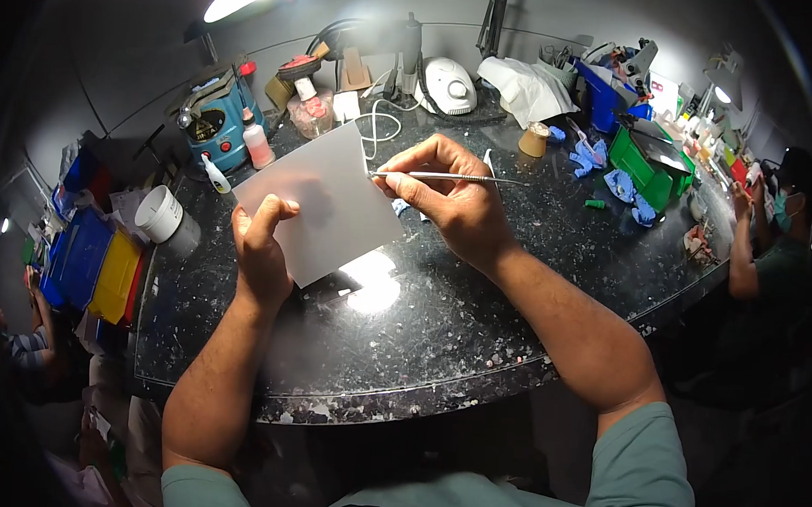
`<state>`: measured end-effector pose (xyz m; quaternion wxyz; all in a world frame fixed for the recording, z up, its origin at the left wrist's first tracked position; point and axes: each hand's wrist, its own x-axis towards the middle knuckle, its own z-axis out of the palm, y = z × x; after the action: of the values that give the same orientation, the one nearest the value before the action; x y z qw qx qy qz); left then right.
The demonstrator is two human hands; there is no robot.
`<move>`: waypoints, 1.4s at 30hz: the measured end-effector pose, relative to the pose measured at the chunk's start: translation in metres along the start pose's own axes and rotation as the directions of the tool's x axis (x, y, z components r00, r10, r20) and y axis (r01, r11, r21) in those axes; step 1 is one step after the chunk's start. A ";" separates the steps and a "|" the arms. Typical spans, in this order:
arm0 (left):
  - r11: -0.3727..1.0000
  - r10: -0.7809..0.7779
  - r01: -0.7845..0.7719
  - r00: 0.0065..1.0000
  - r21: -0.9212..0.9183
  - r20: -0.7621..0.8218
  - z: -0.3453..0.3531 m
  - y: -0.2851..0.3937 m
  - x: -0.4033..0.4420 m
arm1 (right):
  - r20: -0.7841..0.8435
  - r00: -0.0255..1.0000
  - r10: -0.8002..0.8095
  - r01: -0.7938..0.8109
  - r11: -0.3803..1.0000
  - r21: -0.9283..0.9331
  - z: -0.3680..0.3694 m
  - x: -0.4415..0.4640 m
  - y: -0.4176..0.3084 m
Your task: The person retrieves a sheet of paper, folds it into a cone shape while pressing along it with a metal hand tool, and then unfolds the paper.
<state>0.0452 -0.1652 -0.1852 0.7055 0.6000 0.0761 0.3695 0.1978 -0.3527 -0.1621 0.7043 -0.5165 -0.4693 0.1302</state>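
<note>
A square, translucent white sheet [335,224] is held tilted above the dark workbench. My left hand [265,249] grips its lower left side, thumb on the near face and the other fingers showing dimly through from behind. In my right hand [457,202] is a thin metal dental-type hand tool [467,177], pinched like a pen. Its left tip meets the sheet's upper right edge, though whether it presses on it I cannot tell. The tool's other end, narrow and pointed, sticks out to the right past my knuckles.
Along the back stand a teal machine [218,126], a pink-liquid bottle [257,143] and a white rounded device [449,85]. A white tub [160,214] sits left. Blue bins [75,255] flank the left edge; a green bin [641,168] is right. A co-worker [778,231] sits far right.
</note>
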 end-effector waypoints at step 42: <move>0.987 0.030 -0.034 0.999 0.159 0.030 0.025 0.009 -0.005 | 0.124 0.992 0.000 0.015 0.993 -0.119 0.014 -0.008 -0.001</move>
<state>0.0521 -0.1879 -0.1720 0.6502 0.6605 0.0862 0.3653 0.1820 -0.3507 -0.1650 0.6422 -0.5468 -0.5210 0.1311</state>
